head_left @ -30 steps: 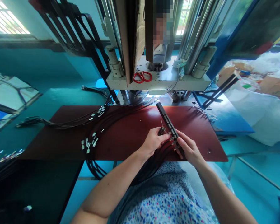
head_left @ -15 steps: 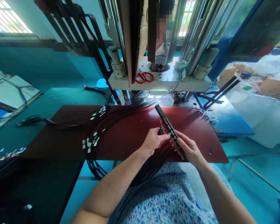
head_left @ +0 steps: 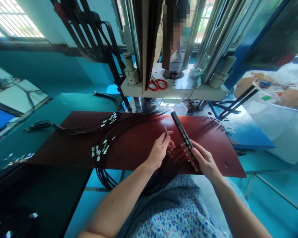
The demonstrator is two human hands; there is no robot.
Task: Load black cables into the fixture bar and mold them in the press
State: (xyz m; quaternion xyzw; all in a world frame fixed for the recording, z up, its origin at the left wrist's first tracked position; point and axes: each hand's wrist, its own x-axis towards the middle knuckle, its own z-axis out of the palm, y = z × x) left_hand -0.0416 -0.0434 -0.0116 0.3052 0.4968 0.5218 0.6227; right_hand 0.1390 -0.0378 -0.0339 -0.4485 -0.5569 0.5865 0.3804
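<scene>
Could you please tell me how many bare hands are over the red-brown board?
2: the left hand, pinching what looks like a cable end, and the right hand, gripping the slotted black bar. No others show there.

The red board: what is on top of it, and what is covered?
White-tagged black cables lie on the left of the red board. The right hand holds a black bar over it; the left hand pinches a small piece. What they cover cannot be seen.
</scene>
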